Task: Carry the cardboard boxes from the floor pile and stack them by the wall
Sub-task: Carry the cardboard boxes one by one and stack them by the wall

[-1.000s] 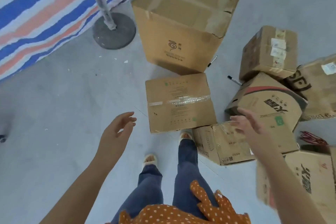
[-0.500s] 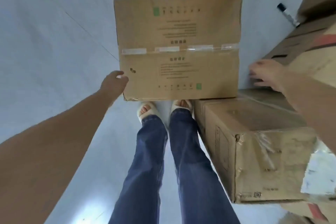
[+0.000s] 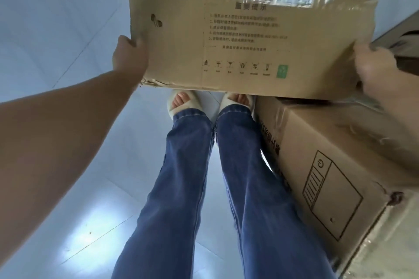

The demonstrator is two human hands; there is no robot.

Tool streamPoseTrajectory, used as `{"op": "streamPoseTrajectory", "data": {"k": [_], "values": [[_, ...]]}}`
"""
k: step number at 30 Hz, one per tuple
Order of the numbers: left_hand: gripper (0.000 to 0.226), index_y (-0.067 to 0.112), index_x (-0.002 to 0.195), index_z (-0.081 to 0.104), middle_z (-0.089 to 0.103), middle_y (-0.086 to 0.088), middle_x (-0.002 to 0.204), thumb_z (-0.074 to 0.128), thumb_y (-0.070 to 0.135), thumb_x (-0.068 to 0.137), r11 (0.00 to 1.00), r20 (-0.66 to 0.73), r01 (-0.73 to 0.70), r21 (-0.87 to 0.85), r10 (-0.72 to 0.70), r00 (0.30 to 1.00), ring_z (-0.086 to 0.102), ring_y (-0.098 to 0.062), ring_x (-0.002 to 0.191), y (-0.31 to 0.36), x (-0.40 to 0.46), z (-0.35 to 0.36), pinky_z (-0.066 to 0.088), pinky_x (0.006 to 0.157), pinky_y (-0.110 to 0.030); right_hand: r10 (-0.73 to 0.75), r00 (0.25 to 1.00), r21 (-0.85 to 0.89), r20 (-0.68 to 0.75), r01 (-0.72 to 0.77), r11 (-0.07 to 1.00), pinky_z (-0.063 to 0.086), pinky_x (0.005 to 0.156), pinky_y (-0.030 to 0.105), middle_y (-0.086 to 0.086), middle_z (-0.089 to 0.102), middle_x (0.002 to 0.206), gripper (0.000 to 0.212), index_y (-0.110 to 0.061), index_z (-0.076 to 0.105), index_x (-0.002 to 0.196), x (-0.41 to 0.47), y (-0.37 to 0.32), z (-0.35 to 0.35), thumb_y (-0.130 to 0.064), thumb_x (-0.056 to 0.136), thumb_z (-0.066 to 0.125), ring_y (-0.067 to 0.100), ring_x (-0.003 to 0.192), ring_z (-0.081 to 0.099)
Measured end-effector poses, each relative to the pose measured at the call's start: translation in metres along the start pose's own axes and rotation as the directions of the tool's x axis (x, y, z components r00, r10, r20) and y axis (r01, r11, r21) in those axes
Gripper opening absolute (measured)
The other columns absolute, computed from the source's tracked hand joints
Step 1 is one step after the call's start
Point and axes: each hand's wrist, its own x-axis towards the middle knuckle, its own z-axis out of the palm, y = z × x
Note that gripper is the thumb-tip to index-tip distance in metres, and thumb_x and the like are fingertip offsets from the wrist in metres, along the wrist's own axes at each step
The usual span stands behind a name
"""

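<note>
Up top in the frame, both hands are gripping a taped brown cardboard box [image 3: 260, 36] printed with text and handling symbols. Left hand [image 3: 130, 56] is clasping its left edge, right hand [image 3: 374, 68] its right corner, fingers wrapping the cardboard. Another box [image 3: 340, 165] is sitting at lower right on the floor [image 3: 56, 18].

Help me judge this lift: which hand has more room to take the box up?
Left, probably. The left hand grips the box over bare floor; the right hand sits crowded above the neighbouring box.

Two cardboard boxes [image 3: 260, 36] [image 3: 340, 165] (third maybe at right edge); two hands [image 3: 130, 56] [image 3: 374, 68]; two slippers [image 3: 173, 103] [image 3: 240, 101].
</note>
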Motion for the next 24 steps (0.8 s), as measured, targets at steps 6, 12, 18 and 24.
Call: {"op": "streamPoseTrajectory", "data": {"k": [6, 12, 18, 24], "values": [[0.036, 0.018, 0.059, 0.03, 0.031, 0.001, 0.061, 0.037, 0.037, 0.09, 0.995, -0.058, -0.076, -0.057, 0.072, 0.996, 0.038, -0.022, 0.061, 0.054, -0.023, -0.103, 0.041, 0.06, -0.034, -0.063, 0.988, 0.09, -0.144, 0.077, 0.993, 0.039, 0.083, 0.032, 0.014, 0.059, 0.122, 0.044, -0.009, 0.058, 0.121, -0.065, -0.041, -0.073, -0.043, 0.098, 0.041, 0.032, 0.113, 0.055], [0.038, 0.007, 0.072, 0.05, 0.047, -0.01, 0.07, 0.038, 0.034, 0.096, 0.999, -0.017, -0.037, -0.012, 0.037, 0.999, 0.048, -0.028, 0.069, 0.059, -0.097, -0.223, 0.044, 0.066, -0.038, -0.177, 0.982, -0.034, -0.06, 0.175, 0.984, 0.042, 0.094, 0.046, 0.025, 0.057, 0.124, 0.043, 0.003, 0.056, 0.121, -0.161, -0.088, -0.155, -0.031, 0.1, 0.042, 0.043, 0.111, 0.054], [0.037, 0.006, 0.083, 0.056, 0.053, -0.017, 0.082, 0.039, 0.036, 0.096, 0.981, -0.112, 0.013, -0.193, -0.035, 0.993, 0.051, -0.029, 0.074, 0.007, -0.208, -0.323, 0.05, 0.073, -0.046, -0.425, 0.905, -0.08, 0.026, 0.426, 0.901, 0.033, 0.078, 0.034, 0.017, 0.058, 0.11, 0.037, -0.004, 0.059, 0.109, -0.263, -0.093, -0.221, -0.033, 0.101, 0.037, 0.028, 0.093, 0.048], [0.033, 0.007, 0.084, 0.057, 0.047, -0.015, 0.079, 0.04, 0.032, 0.094, 0.928, -0.249, 0.045, -0.37, -0.145, 0.958, 0.044, -0.025, 0.07, -0.054, -0.322, -0.376, 0.039, 0.063, -0.037, -0.623, 0.772, -0.059, 0.127, 0.632, 0.772, 0.037, 0.078, 0.039, 0.011, 0.055, 0.097, 0.035, -0.006, 0.054, 0.1, -0.341, -0.097, -0.263, -0.034, 0.102, 0.034, 0.03, 0.092, 0.051]]}}
